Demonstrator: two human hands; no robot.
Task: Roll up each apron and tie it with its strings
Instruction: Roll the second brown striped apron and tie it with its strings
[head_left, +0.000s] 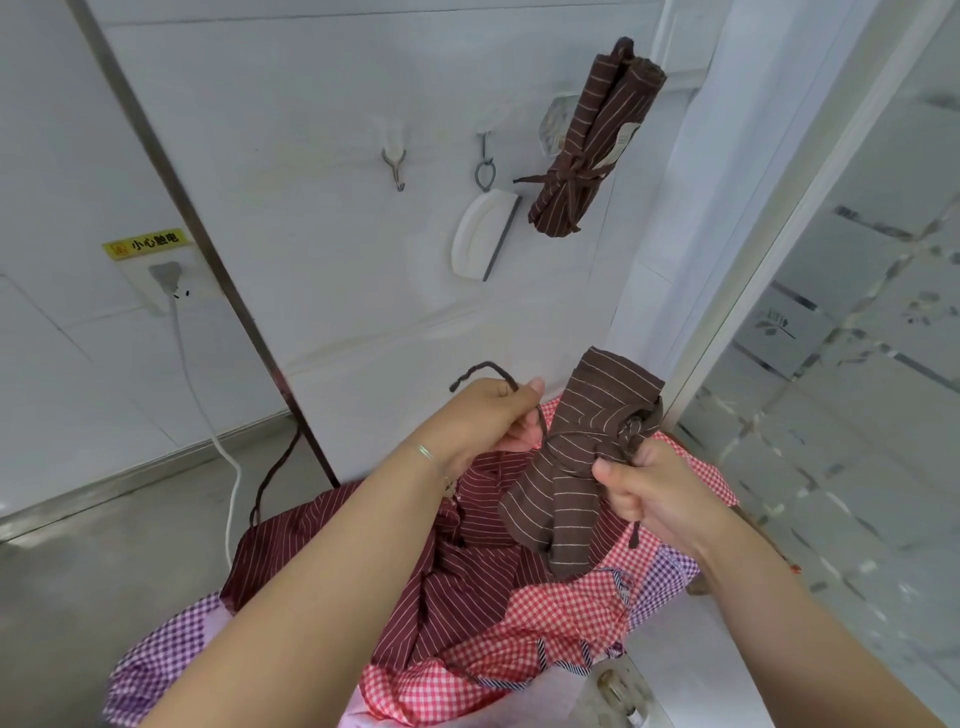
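A rolled brown striped apron (576, 467) hangs in the air between my hands, with a string wound around its middle. My left hand (488, 421) pinches one dark string (488, 374), whose free end curls up and left. My right hand (644, 493) grips the other string end (635, 532) at the roll's right side, beside a knot. Below lies a heap of unrolled aprons: a maroon striped one (447, 577), a red checked one (550, 623) and a purple checked one (161, 660). A second brown striped apron (592, 140), rolled and tied, hangs on the wall.
Two wall hooks (395, 166) and a white scraper (483, 234) hang on the white wall. A socket with a white cable (166, 280) is at the left, next to a slanted metal pole (218, 270). A frosted glass door (857, 364) stands at the right.
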